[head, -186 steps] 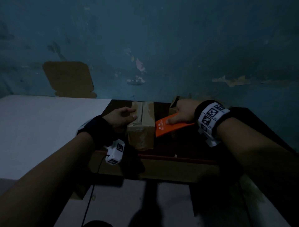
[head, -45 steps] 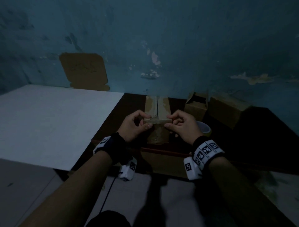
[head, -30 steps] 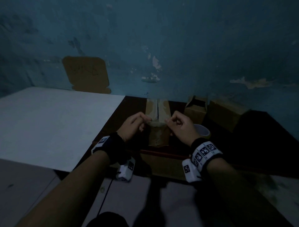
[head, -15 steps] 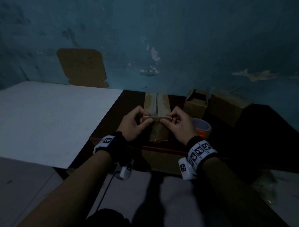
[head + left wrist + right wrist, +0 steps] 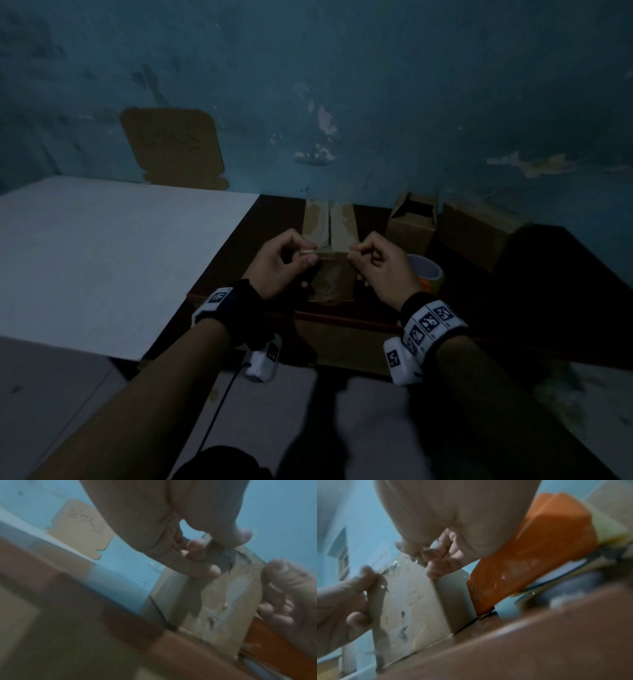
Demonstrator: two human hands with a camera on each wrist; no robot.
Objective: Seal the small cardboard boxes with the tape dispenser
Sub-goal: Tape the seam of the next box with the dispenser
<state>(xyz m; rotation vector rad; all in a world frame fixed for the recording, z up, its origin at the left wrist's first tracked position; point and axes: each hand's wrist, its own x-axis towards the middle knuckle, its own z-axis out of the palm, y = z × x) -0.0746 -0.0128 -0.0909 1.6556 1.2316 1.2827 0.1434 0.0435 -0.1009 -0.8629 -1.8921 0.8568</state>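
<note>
Now both hands higher, tape strip (image 5: 331, 253) taut above box (image 5: 329, 226).

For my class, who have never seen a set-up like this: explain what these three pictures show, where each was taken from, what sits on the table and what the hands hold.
There is no machine here: a person works with two bare hands, wearing one camera on the head and one on each wrist. The dim wide picture is the head view; the two blurry close-ups look along each hand at its fingers.

On the dark table stands a small cardboard box. The left hand and right hand each pinch one end of a strip of clear tape stretched across the box's near top edge. Right of it lies the orange tape dispenser with its roll. Behind stand an open box and another box.
</note>
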